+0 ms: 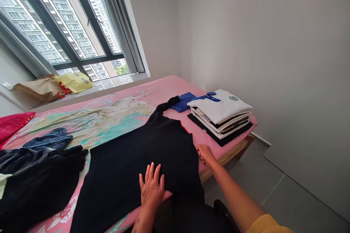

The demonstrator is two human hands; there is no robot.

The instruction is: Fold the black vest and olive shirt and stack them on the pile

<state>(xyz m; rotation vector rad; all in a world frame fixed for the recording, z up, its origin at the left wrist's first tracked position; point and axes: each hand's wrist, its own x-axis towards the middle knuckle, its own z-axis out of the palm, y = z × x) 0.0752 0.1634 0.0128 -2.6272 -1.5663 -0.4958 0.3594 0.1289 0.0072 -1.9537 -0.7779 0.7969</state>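
A black T-shirt (142, 153) lies spread flat on the pink bed (166, 89), one sleeve stretched toward the far end. My left hand (151, 185) rests flat on its near part, fingers stretched out and apart. At the shirt's right edge, near the side of the bed, my right hand (205, 153) has its fingers curled onto the fabric's hem. To the right of the shirt stands a stack of folded clothes (220, 116), with a white shirt on top.
A blue garment (183, 102) lies beside the stack. Dark unfolded clothes (38, 171) and a red cloth (13, 122) are heaped at the left. A brown paper bag (38, 87) and a yellow bag (73, 82) sit on the window sill. Grey floor lies to the right.
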